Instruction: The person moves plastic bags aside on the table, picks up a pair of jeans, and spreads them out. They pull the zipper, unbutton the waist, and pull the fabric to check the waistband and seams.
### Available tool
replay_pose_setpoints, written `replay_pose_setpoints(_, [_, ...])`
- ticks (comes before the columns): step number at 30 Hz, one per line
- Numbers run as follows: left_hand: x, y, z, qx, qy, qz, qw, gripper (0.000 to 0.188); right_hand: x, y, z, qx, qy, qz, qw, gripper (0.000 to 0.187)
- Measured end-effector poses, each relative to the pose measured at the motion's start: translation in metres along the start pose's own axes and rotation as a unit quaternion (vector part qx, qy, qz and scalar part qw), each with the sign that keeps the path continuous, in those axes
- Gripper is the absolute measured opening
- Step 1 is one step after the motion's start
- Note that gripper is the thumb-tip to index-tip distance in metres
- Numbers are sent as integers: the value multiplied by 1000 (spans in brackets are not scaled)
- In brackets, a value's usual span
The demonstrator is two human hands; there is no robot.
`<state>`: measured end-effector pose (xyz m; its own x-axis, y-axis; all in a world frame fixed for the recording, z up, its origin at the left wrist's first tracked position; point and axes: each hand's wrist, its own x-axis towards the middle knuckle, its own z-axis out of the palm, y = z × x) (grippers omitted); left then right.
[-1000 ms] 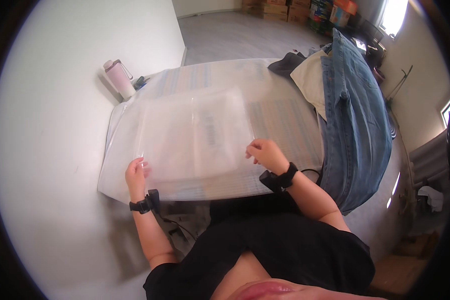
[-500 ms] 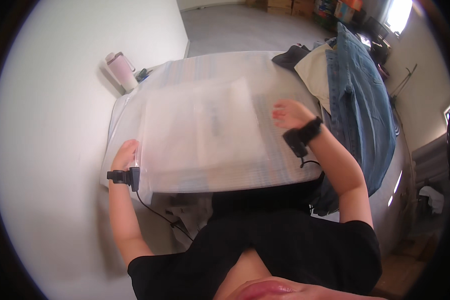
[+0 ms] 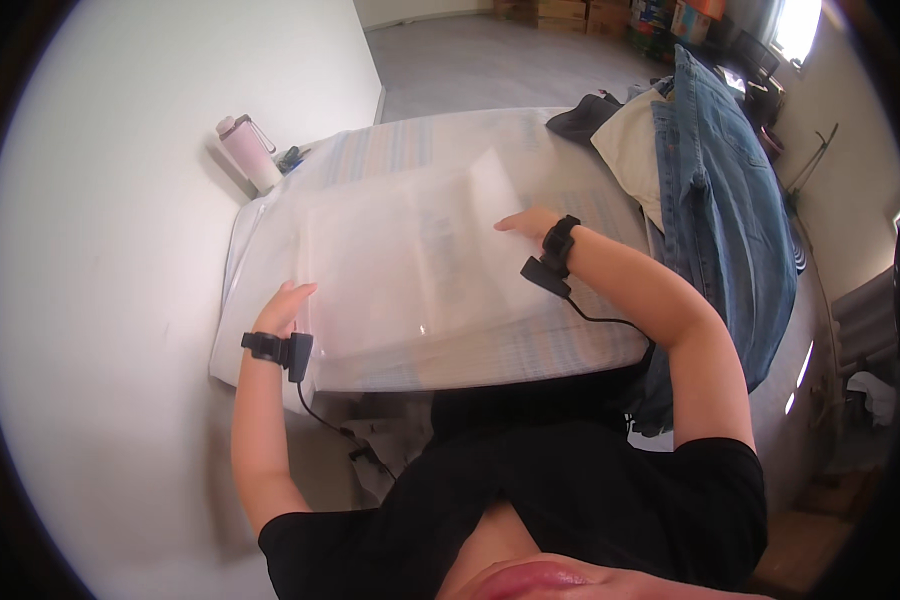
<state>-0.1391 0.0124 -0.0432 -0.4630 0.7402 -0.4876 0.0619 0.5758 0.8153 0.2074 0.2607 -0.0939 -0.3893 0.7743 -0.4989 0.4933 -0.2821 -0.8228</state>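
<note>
- A translucent plastic sheet [image 3: 370, 265], perhaps a flat bag, is lying across the middle of the desk [image 3: 585, 340], over its striped covering, and the stripes are showing faintly through it.
- The left hand [image 3: 284, 310] is resting at the sheet's left edge, thumb stretched toward the plastic; its other fingers are partly hiding, so whether they are gripping anything, I cannot tell.
- The right hand [image 3: 530, 226] is reaching in at the sheet's right side, fingers loosely together and pointing inward; blur is masking any gap between them, and a firm hold I cannot confirm.
- The sheet is looking very light and limp: it is rippling and showing glints along its creases, so it is probably sliding easily on the smooth covering and giving little resistance.
- Its thin film is likely asking for a gentle pinch, since hard tugging could be stretching or tearing it.
- The two side edges are offering the best holds, with both hands keeping the plastic evenly taut; the paler far right corner [image 3: 492, 178] is standing out as another place to pinch.
- Jeans [image 3: 735, 215] are lying along the desk's right side, apart from the sheet.
</note>
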Motion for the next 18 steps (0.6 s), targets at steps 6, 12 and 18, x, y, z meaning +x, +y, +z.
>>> replay_pose_setpoints(6, [5,8,1,6,1,-18,1000,31,-11,-11,-4,173,-96,56,979,42])
replay_pose_setpoints(12, [8,7,10,-37,18,4,999,27,-11,-4,4,150,-58,75,984,42])
replay_pose_setpoints(18, [0,11,12,-75,-62,113,989,34,-7,7,-9,26,-91,-53,994,37])
